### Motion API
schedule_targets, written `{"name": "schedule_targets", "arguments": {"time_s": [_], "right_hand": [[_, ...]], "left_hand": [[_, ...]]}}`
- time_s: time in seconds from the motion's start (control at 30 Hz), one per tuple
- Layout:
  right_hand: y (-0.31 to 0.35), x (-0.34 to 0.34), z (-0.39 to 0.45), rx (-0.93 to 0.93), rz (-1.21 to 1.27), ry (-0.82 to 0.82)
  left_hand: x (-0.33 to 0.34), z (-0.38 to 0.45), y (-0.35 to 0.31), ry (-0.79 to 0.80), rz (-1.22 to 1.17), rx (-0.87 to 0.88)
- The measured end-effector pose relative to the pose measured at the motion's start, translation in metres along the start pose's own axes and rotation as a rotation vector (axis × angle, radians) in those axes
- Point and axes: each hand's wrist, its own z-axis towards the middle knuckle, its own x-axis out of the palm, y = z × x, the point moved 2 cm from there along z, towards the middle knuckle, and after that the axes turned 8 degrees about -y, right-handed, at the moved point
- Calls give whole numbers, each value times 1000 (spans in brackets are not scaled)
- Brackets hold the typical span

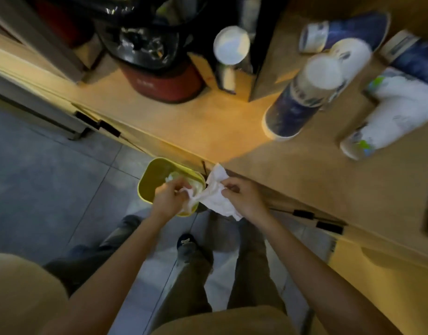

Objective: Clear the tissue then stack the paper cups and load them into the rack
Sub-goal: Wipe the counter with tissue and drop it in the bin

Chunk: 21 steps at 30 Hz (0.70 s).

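A crumpled white tissue [216, 194] hangs between my two hands over a small yellow bin [155, 175] on the floor. My left hand [168, 198] pinches its left end above the bin's opening. My right hand [244, 197] grips its right side, beside the counter edge. On the wooden counter [208, 122] stand paper cups: a blue-and-white stack upside down [302, 95], a cup lying on its side [343, 32], and a white cup on a post [231, 45]. More white cups [387, 117] lie at the right.
A red pot lined with a black bag [157, 66] sits at the back of the counter. Another blue cup [413, 54] lies at the far right. Below is grey tiled floor [51, 165] with my legs and a shoe [186, 243].
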Motion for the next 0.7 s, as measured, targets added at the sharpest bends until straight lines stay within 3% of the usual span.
{"name": "schedule_targets", "arguments": {"time_s": [0.2, 0.47, 0.6, 0.7], "right_hand": [[-32, 79, 27, -70, -81, -89], [-106, 173, 106, -77, -159, -124], [-139, 223, 147, -76, -192, -42], [-165, 259, 180, -1, -301, 124]], "left_hand": [[-3, 23, 80, -24, 30, -101], [71, 74, 169, 101, 21, -190], [115, 107, 213, 114, 72, -167], [141, 133, 236, 101, 61, -214]]}}
